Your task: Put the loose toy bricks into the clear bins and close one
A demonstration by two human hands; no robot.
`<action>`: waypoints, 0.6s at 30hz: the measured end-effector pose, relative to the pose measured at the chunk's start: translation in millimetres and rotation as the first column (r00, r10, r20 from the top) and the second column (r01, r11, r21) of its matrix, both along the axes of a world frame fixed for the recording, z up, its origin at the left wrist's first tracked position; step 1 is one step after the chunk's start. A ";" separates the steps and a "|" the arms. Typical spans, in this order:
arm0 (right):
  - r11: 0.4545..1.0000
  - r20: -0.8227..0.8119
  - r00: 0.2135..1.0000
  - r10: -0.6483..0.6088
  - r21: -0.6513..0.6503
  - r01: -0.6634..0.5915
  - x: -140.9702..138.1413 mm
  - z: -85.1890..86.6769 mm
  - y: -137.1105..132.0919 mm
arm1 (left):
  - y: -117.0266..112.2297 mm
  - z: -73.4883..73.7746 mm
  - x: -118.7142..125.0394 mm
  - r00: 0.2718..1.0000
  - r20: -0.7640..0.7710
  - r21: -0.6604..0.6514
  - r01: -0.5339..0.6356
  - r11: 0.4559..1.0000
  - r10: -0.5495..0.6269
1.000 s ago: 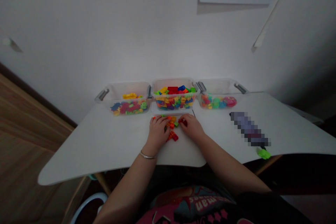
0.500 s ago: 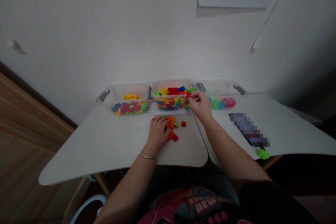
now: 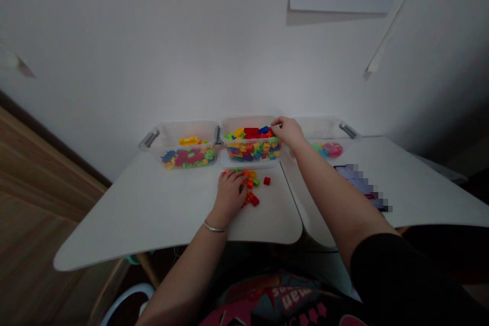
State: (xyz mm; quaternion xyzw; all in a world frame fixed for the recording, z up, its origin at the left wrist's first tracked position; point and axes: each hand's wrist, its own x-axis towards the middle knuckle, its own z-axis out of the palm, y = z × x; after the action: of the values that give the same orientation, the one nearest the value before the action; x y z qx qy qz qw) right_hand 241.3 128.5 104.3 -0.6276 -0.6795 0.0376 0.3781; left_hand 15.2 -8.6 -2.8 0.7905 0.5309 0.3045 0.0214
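Note:
My left hand (image 3: pixel 229 193) rests on the white table (image 3: pixel 160 209) with its fingers curled on a small cluster of orange, red and green bricks (image 3: pixel 250 183). A single red brick (image 3: pixel 266 181) lies just right of the cluster. My right hand (image 3: pixel 287 131) reaches over the far right corner of the middle clear bin (image 3: pixel 252 143), which is full of mixed coloured bricks; its fingertips are pinched together at the pile, and what they hold is too small to name.
A left clear bin (image 3: pixel 182 148) holds coloured pieces, and a right clear bin (image 3: pixel 324 138) holds pink and teal ones. A pixelated flat object (image 3: pixel 362 186) lies on the right table half, partly behind my right forearm. The wall stands close behind the bins.
My right hand left the red brick beside the cluster, lifted away and reached forward into the middle bin. My left hand stayed on the cluster.

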 end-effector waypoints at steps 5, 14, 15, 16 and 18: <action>0.972 -0.075 0.990 0.122 0.212 -0.104 0.3 2.9 -29.5 | -0.1 2.0 0.4 1.000 -0.011 -0.009 0.004 1.000 -0.005; 0.930 0.087 0.926 0.368 -0.032 -0.367 -15.5 -57.9 -113.1 | -2.0 4.2 0.9 1.000 -0.021 -0.014 0.004 1.000 -0.004; 0.928 0.094 0.924 0.370 -0.087 -0.362 -18.6 -67.8 -115.9 | -1.8 3.5 0.9 1.000 -0.021 -0.011 0.003 1.000 -0.003; 0.923 0.101 0.921 0.377 -0.125 -0.364 -21.7 -77.1 -117.8 | -1.5 2.9 0.9 1.000 -0.020 -0.007 0.001 1.000 -0.001; 0.929 0.124 0.926 0.357 -0.151 -0.338 -26.7 -92.5 -120.2 | -0.9 1.6 0.9 1.000 -0.020 -0.001 -0.003 1.000 0.003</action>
State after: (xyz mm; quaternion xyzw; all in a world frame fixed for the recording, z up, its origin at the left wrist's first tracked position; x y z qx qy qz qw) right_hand 214.6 8.3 11.8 -0.5207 -0.8027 0.1003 0.2728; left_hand 16.1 -9.5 -1.2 0.7928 0.5324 0.2961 0.0160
